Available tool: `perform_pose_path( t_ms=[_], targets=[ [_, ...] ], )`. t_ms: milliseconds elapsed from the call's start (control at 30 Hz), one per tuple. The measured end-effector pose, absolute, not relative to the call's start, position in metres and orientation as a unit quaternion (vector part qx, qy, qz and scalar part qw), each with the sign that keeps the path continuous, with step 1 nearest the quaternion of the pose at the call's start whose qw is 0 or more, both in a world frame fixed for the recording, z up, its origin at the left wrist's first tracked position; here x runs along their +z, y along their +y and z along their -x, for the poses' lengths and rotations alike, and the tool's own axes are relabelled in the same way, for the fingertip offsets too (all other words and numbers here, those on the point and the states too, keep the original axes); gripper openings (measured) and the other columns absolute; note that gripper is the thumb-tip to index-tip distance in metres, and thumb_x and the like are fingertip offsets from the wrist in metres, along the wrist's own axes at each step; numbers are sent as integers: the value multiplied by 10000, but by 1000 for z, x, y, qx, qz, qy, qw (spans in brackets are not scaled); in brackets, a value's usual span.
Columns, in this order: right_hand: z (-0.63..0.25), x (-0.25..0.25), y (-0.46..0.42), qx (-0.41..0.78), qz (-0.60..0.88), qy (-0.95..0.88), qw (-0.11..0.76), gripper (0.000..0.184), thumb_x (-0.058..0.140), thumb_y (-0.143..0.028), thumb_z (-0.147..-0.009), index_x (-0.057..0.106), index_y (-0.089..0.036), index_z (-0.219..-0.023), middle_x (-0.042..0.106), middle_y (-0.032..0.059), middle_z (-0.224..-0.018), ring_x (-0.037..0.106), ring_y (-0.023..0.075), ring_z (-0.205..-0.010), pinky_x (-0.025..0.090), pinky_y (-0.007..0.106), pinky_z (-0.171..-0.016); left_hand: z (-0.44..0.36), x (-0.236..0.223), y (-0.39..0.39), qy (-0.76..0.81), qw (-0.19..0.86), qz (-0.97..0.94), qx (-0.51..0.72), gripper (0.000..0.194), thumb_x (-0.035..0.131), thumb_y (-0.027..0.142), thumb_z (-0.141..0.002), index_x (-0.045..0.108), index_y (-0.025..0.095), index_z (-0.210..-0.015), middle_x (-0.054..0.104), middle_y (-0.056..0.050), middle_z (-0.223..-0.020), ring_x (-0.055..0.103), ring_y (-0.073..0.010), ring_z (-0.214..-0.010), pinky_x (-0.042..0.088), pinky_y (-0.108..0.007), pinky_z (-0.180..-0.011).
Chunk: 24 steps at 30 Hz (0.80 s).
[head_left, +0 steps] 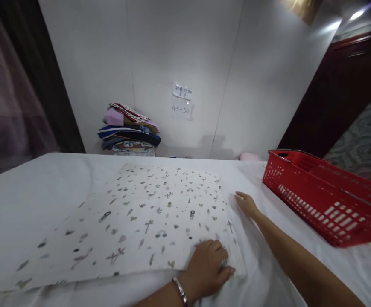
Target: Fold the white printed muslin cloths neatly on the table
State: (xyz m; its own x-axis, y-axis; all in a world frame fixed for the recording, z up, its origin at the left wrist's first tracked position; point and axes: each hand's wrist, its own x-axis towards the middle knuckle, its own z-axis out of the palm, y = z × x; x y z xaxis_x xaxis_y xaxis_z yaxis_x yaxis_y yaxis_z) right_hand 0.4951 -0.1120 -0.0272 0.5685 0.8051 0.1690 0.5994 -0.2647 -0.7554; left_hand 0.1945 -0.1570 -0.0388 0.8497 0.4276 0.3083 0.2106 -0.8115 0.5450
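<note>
A white cloth (159, 213) printed with palms, flamingos and other small motifs lies spread flat, its layered right edge towards my right side. My left hand (207, 266), with a silver bracelet at its wrist, rests at the cloth's near right corner. Its fingers curl down on the fabric, which bunches slightly beneath them; the fingertips are partly hidden. Just beyond the cloth's right edge, my right hand (246, 204) lies low over the white table covering (255, 251). Its fingers are extended to the left and hold nothing visible.
A red perforated plastic basket (316, 200) stands on the right side of the table. Against the back wall is a stack of folded fabrics (129, 130). Paper labels (182, 104) are taped to the wall. A pink object (249, 156) shows behind the table's far edge.
</note>
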Motion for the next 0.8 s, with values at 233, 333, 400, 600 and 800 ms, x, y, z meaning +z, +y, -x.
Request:
perform_pose_path(
  t_ms=[233, 333, 400, 600, 800],
  targets=[
    [-425, -44, -202, 245, 733, -390, 500, 358, 537, -408, -732, 645, -194, -998, 695, 46, -870, 630, 174, -663, 478, 260, -519, -190, -17, -166, 152, 165, -961, 160, 240, 616, 375, -779, 541, 228, -953, 567, -23, -1012, 494, -218, -917, 395, -364, -769],
    [-408, -41, -214, 272, 733, -360, 509, 363, 537, -333, -730, 613, -163, -1041, 673, 35, -753, 579, 131, -522, 398, 213, -391, -190, -16, -168, 148, 135, -966, 162, 179, 571, 327, -816, 551, 219, -957, 569, -27, -996, 498, -213, -915, 400, -358, -771],
    [-402, -38, -216, 278, 735, -348, 511, 338, 549, -287, -727, 610, -151, -1030, 630, 5, -639, 548, 115, -471, 377, 193, -362, -191, -17, -168, 146, 120, -967, 170, 146, 530, 311, -847, 561, 215, -952, 576, -30, -981, 505, -207, -916, 403, -356, -778],
    [-402, -32, -212, 323, 718, -331, 520, 237, 535, -209, -757, 582, -153, -983, 608, -14, -624, 513, 81, -404, 366, 175, -324, -189, -18, -169, 139, 102, -967, 185, 178, 474, 328, -892, 582, 213, -974, 600, -43, -972, 519, -200, -905, 413, -352, -779],
    [-410, -27, -216, 367, 698, -337, 515, 156, 552, -201, -751, 588, -158, -897, 609, -12, -614, 513, 78, -380, 306, 169, -286, -193, -14, -172, 145, 62, -974, 164, 223, 573, 394, -832, 580, 213, -963, 593, -45, -962, 521, -218, -887, 409, -357, -741]
  ],
)
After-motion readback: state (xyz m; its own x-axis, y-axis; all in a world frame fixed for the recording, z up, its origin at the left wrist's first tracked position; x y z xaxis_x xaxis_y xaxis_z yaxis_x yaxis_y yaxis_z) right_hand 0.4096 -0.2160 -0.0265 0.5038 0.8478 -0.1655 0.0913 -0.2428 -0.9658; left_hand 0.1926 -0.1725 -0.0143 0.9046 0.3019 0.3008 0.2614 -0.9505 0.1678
